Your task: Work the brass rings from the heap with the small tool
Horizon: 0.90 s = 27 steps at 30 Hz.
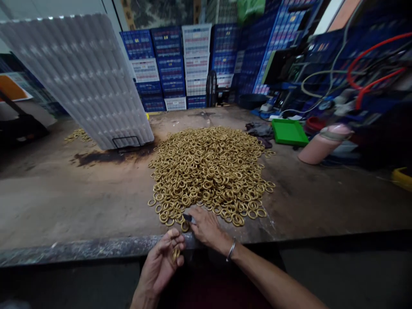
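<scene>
A wide heap of brass-coloured rings [209,167] lies on the worktable [96,210]. My left hand [164,257], palm up and fingers curled, holds a few rings [175,254] just off the table's front edge. At the near side of the heap is my right hand [206,225], with a metal bracelet [231,249] on its wrist. Its fingers are closed on a small dark tool [189,218], whose tip is by a ring [184,226] close to the edge. What kind of tool it is cannot be made out.
A tall ribbed translucent panel [86,77] stands in a wire holder at the left. Right of the heap are a green tray [289,131], a pink bottle [325,143] and a dark cloth [259,129]. Stacked crates [169,64] line the back.
</scene>
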Each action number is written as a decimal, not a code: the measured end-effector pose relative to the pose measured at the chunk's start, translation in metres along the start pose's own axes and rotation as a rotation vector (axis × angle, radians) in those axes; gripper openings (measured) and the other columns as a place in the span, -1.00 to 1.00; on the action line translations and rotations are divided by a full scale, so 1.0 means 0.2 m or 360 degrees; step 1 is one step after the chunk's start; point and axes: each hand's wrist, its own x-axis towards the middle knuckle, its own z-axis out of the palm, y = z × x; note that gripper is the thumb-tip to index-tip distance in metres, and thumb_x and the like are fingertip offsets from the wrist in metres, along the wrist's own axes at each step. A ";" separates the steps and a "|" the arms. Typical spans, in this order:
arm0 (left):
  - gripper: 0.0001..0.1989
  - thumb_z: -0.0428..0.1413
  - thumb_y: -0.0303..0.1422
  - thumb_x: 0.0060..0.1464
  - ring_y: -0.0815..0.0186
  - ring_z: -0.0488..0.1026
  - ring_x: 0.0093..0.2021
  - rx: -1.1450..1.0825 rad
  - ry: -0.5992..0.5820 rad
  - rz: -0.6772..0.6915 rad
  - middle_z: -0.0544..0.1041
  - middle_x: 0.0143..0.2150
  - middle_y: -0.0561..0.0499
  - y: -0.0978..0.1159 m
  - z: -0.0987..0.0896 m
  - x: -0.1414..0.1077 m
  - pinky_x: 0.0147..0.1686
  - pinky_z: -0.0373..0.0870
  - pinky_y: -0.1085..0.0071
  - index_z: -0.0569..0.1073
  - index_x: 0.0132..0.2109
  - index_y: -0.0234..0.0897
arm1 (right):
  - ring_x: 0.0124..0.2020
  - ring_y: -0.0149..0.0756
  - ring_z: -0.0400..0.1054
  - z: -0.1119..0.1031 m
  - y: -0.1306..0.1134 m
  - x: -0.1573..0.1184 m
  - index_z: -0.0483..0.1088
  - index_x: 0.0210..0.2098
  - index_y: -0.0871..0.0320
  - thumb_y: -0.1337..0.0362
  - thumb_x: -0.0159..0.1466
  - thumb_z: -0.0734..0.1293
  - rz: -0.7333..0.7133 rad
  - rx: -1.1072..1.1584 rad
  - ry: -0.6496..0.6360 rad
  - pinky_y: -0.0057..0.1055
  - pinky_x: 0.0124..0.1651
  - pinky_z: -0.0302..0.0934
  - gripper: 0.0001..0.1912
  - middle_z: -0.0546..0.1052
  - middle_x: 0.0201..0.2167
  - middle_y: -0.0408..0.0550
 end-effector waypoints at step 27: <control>-0.73 0.13 -0.18 -0.06 0.59 0.02 -0.72 0.0950 0.0216 0.0542 0.18 -0.65 0.22 -0.13 0.21 0.21 -0.73 -0.09 0.63 0.28 -0.42 -0.28 | -0.60 -0.49 0.11 -0.16 0.05 -0.01 0.31 -0.49 0.19 0.24 0.15 0.17 0.0387 0.1041 -0.0073 -0.56 -0.52 0.02 -0.82 0.30 -0.63 -0.22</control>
